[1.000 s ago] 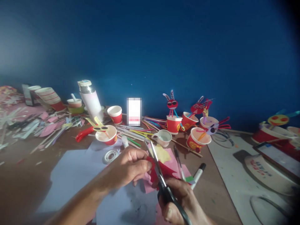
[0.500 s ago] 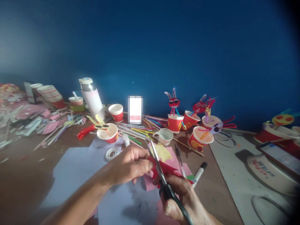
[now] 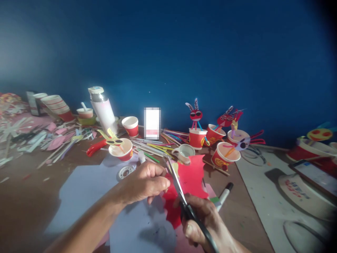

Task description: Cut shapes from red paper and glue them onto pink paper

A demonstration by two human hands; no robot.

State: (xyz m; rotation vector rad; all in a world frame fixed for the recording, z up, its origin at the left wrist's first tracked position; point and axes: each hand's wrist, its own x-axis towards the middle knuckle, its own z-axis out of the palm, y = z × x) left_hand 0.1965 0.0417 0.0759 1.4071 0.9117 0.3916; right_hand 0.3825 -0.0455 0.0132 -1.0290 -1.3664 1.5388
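Note:
My left hand (image 3: 147, 182) pinches the left edge of a sheet of red paper (image 3: 192, 175) whose edges are jagged from cutting. In my right hand (image 3: 207, 218) is a pair of scissors (image 3: 181, 193) with black handles. The blades point up and away, crossing in front of the red paper near my left fingertips, and their tips stand slightly apart. Beneath the red paper show pale blue sheets (image 3: 89, 196), some pink paper and a bit of yellow paper. A white tape roll (image 3: 125, 173) lies just left of my left hand.
Red paper cups (image 3: 198, 138) with paper figures stand along the back. A white flask (image 3: 104, 112), bundled coloured sticks (image 3: 155, 149) and a small white cup (image 3: 185, 153) are behind my hands. Paper scraps (image 3: 58, 140) cover the left. A marker (image 3: 225, 195) and a cap (image 3: 302, 193) lie right.
The red paper, earlier seen nearly edge-on and folded low, has swung flat and now shows a broad face behind the scissors. Both hands have stayed in nearly the same place.

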